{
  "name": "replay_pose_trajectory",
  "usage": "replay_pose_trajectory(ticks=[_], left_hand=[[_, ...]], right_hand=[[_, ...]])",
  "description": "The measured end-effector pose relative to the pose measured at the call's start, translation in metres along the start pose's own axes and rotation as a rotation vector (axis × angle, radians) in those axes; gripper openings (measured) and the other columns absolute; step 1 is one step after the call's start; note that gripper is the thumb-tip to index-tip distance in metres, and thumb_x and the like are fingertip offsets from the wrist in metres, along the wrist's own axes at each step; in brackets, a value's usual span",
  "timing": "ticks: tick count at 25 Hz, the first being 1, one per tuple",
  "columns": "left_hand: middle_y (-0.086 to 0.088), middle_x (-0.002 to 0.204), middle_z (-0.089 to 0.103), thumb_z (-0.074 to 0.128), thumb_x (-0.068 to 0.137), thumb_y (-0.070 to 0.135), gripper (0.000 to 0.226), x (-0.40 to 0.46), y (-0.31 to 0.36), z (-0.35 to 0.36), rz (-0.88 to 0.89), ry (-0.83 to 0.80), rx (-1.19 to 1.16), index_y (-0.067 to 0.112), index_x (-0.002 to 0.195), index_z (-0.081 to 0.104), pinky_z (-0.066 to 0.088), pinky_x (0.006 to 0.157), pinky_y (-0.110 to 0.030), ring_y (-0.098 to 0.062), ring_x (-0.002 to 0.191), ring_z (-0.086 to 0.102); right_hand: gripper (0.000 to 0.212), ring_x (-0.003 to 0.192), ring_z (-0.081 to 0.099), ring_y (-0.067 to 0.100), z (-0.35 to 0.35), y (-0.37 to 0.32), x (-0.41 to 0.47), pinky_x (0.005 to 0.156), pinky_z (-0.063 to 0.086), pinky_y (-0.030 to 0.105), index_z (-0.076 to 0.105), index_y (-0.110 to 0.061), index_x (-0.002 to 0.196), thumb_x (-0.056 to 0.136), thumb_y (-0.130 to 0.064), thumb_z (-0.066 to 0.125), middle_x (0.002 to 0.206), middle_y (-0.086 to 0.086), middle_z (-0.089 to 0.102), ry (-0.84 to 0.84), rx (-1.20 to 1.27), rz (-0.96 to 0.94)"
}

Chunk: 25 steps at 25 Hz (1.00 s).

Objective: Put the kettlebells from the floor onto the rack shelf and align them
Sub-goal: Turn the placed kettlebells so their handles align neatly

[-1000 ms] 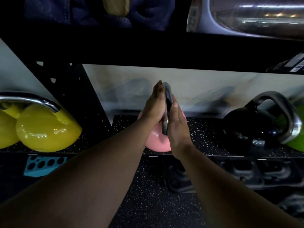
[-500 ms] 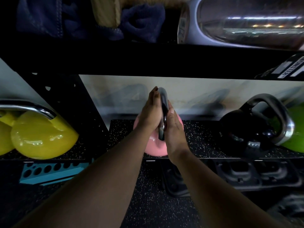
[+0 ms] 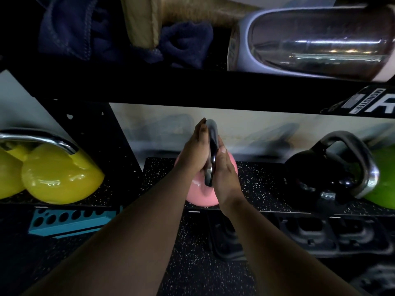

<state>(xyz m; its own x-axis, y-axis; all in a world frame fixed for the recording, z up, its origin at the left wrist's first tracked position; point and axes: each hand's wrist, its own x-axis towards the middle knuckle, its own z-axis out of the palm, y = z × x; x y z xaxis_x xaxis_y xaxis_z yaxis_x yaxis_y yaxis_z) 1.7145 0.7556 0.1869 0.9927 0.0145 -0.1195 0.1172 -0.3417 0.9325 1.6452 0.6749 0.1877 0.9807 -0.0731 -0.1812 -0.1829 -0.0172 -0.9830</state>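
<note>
A pink kettlebell (image 3: 199, 194) with a steel handle rests on the speckled rack shelf (image 3: 260, 186), near its front edge. My left hand (image 3: 193, 153) and my right hand (image 3: 225, 174) press on either side of the handle, gripping it edge-on. A black kettlebell (image 3: 320, 178) stands to the right on the same shelf, with a green kettlebell (image 3: 384, 180) behind it at the frame edge. Two yellow kettlebells (image 3: 57, 176) sit on the shelf section to the left.
A black upper shelf beam (image 3: 192, 86) crosses just above the hands, carrying dark towels (image 3: 85, 28) and a large shiny cylinder (image 3: 310, 43). A teal block with holes (image 3: 70, 221) and black moulded trays (image 3: 320, 233) lie below the shelf on speckled floor.
The view has tilted up a little, showing more of the upper shelf. Both hands stay clasped on the pink kettlebell's handle, which stays on the shelf.
</note>
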Motion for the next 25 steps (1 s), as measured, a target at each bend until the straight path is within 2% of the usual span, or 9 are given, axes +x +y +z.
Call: replay_pose_trajectory(ticks=[3,5,7,9,13,15,18,21,25], left_hand=[[-0.01,0.153,0.041,0.015,0.104,0.049,0.052,-0.004,0.009,-0.009,-0.046,-0.027,0.116,0.035,0.153,0.021,0.035,0.106,-0.036,-0.031,0.135,0.045],[-0.009,0.155,0.039,0.022,0.103,0.051,0.055,-0.014,0.012,-0.022,-0.046,-0.057,0.198,0.031,0.153,0.023,0.033,0.108,-0.038,-0.029,0.138,0.042],[-0.011,0.148,0.047,0.031,0.102,0.05,0.054,-0.028,0.007,-0.041,-0.017,-0.084,0.357,0.024,0.15,0.032,0.042,0.099,-0.038,-0.029,0.13,0.05],[-0.011,0.133,0.059,0.04,0.101,0.044,0.046,-0.044,-0.002,-0.07,-0.028,-0.088,0.495,0.015,0.136,0.049,0.048,0.094,-0.037,-0.027,0.117,0.059],[-0.002,0.111,0.069,0.049,0.094,0.045,0.03,-0.079,-0.013,-0.136,-0.077,0.02,0.714,0.022,0.105,0.064,0.052,0.089,-0.041,-0.024,0.101,0.065],[-0.004,0.112,0.068,0.051,0.091,0.043,0.028,-0.098,-0.015,-0.164,-0.057,0.079,0.834,0.02,0.103,0.065,0.05,0.09,-0.04,-0.028,0.106,0.064],[-0.007,0.117,0.063,0.051,0.092,0.036,0.027,-0.129,-0.027,-0.212,-0.039,0.097,1.014,0.018,0.109,0.062,0.044,0.093,-0.041,-0.03,0.112,0.056],[-0.007,0.118,0.06,0.051,0.093,0.034,0.028,-0.15,-0.05,-0.275,-0.004,0.108,1.112,0.016,0.113,0.06,0.042,0.092,-0.043,-0.03,0.114,0.053],[-0.005,0.119,0.056,0.049,0.094,0.035,0.029,-0.171,-0.076,-0.362,-0.039,0.148,1.08,0.017,0.115,0.058,0.041,0.094,-0.045,-0.029,0.115,0.05]], right_hand=[[0.045,0.119,0.053,0.008,-0.004,-0.007,-0.001,0.093,0.043,0.019,0.038,-0.036,0.146,0.105,-0.041,0.019,0.128,-0.007,0.059,-0.035,-0.076,-0.02],[0.043,0.111,0.058,0.014,-0.013,-0.02,-0.002,0.09,0.047,0.026,0.042,-0.031,0.144,0.105,-0.04,0.026,0.123,-0.001,0.062,-0.065,-0.171,0.037],[0.039,0.094,0.066,0.019,-0.028,-0.035,0.0,0.082,0.053,0.033,0.046,-0.025,0.138,0.102,-0.038,0.042,0.109,0.004,0.067,-0.028,-0.362,0.062],[0.03,0.08,0.065,0.02,-0.042,-0.049,0.004,0.069,0.054,0.031,0.054,-0.023,0.124,0.094,-0.031,0.057,0.095,0.008,0.069,0.042,-0.635,-0.058],[0.022,0.087,0.059,0.033,-0.03,-0.07,-0.002,0.073,0.053,0.041,0.06,-0.018,0.102,0.084,-0.029,0.06,0.092,0.01,0.066,0.0,-1.073,-0.424],[0.022,0.089,0.058,0.035,-0.004,-0.075,-0.017,0.075,0.052,0.042,0.058,-0.018,0.101,0.084,-0.031,0.057,0.094,0.011,0.064,-0.088,-1.186,-0.511],[0.025,0.091,0.058,0.031,0.051,-0.073,-0.044,0.085,0.048,0.043,0.058,-0.02,0.102,0.084,-0.037,0.051,0.095,0.006,0.063,-0.185,-1.228,-0.612],[0.03,0.096,0.056,0.028,0.127,-0.07,-0.061,0.083,0.045,0.039,0.058,-0.02,0.106,0.086,-0.038,0.046,0.098,0.004,0.063,-0.285,-1.242,-0.642],[0.021,0.1,0.055,0.033,0.225,-0.07,-0.079,0.08,0.045,0.038,0.061,-0.021,0.1,0.084,-0.034,0.057,0.101,0.006,0.066,-0.234,-1.184,-0.571]])
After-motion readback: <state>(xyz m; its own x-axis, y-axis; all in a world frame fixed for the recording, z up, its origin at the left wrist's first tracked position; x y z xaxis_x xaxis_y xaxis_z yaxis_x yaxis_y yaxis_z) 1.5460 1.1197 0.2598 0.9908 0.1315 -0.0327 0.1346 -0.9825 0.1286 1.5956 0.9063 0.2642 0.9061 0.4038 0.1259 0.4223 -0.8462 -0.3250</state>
